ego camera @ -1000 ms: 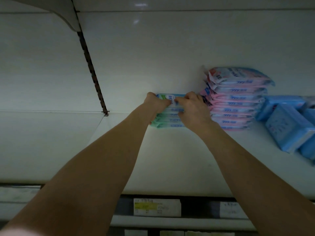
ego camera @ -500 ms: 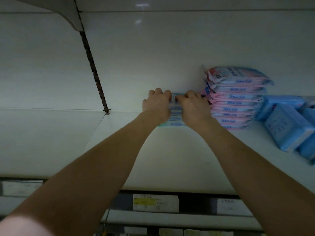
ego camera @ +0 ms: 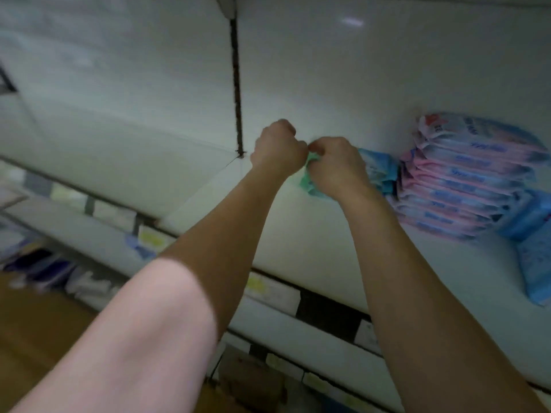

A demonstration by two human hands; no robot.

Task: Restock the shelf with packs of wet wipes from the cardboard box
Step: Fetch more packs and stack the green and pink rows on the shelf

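Both arms reach up to the middle of the frame. The left hand [ego camera: 278, 150] is balled, knuckles up, just beside the green packs [ego camera: 378, 172]; whether it holds anything cannot be told. The right hand [ego camera: 337, 168] curls over those packs and grips their left end, hiding most of the stack, which lies on the white shelf [ego camera: 298, 234]. Motion blur smears the print. Right of it stand stacked pink packs [ego camera: 465, 180], then blue packs [ego camera: 533, 234]. A slotted post [ego camera: 237, 84] rises behind the left hand.

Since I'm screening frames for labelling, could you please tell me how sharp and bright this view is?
Head view: dim, motion-blurred; print on the pink packs unreadable; a glare spot marks the back panel; left hand and right hand at the green packs look soft-edged.
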